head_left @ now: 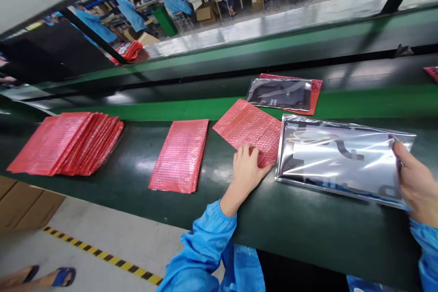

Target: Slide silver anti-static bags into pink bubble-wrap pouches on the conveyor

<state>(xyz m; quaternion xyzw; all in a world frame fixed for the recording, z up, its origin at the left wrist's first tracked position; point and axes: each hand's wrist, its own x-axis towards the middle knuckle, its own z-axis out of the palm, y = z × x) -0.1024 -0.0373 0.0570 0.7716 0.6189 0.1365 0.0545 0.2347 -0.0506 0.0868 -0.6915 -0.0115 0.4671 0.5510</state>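
My right hand (417, 178) grips the right end of a flat electronic panel in a shiny clear plastic bag (328, 159), thumb on top. The panel lies tilted above the dark green bench. Toward the middle, my left hand (248, 166) has its fingers curled on the near edge of a pink bubble-wrap bag (251, 125). That bag's right corner meets the panel's left end. Behind them, another bagged panel (280, 93) rests on a red bubble-wrap bag (315, 93) on the bright green strip.
A small pile of pink bubble bags (179, 155) lies left of my left hand. Farther left is a larger fanned stack (65, 141). A metal ledge (239, 32) runs along the back. Beyond it, people in blue coats sit at benches. Cardboard boxes (25, 205) stand at lower left.
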